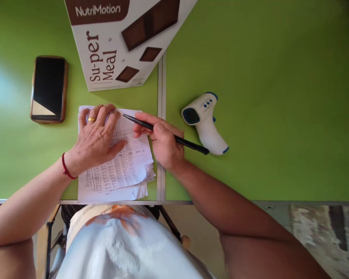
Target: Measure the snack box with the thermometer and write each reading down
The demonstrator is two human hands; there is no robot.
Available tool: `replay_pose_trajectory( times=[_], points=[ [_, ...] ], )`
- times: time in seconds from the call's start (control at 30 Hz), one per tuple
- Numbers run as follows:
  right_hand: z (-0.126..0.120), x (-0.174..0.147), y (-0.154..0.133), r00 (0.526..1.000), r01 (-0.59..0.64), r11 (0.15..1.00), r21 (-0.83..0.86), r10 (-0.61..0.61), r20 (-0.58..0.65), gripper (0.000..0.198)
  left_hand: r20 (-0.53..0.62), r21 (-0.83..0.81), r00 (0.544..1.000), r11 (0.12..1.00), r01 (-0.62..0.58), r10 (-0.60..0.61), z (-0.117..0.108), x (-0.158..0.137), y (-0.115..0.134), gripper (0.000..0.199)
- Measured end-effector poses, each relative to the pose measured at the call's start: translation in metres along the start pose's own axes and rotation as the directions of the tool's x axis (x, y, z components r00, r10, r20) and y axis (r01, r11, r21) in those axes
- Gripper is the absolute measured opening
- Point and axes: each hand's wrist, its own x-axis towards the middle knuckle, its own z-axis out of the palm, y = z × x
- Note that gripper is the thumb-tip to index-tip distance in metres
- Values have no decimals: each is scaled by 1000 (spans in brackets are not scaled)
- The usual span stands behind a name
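Note:
My right hand (pixel 167 143) is closed around a black pen (pixel 189 144), its tip pointing left over the upper part of a stack of papers (pixel 125 170). Dense handwriting covers the top sheets, and their lower right corners are curled and uneven. Across the upper left of the stack lies my left hand (pixel 99 135), palm down with the fingers spread and slightly bent. It wears a gold ring and a red cord bracelet (pixel 66 166). Part of the writing is hidden under this hand. Whether the pen tip touches the paper, I cannot tell.
A white and brown NutriMotion box (pixel 110 50) stands just beyond the papers. To the left lies a dark-screened phone (pixel 49 88) in a brown case. A white infrared thermometer (pixel 205 124) rests right of my right hand. A metal seam (pixel 161 100) divides the green table (pixel 279 116).

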Motion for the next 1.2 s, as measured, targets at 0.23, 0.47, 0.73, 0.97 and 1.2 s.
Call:
replay_pose_trajectory(
  times=[0.23,0.47,0.73,0.97,1.2],
  points=[
    [7,4,-10,982,144,971,-192,-164,-91,16,-46,-27,999,999,-18,17,2,1,-3,56],
    [8,5,-9,972,214,901,-379,-236,-13,7,-76,-43,997,999,-29,26,5,0,-3,57],
    [4,6,-6,958,277,846,-456,-278,68,12,-61,-48,998,999,-19,16,6,1,-3,55],
    [3,5,-4,967,253,822,-510,-236,99,17,-69,-41,997,999,-20,17,7,1,-2,55],
    [4,5,-5,974,225,857,-464,-200,103,14,-51,-53,999,999,-7,4,4,1,-1,54]
  ],
)
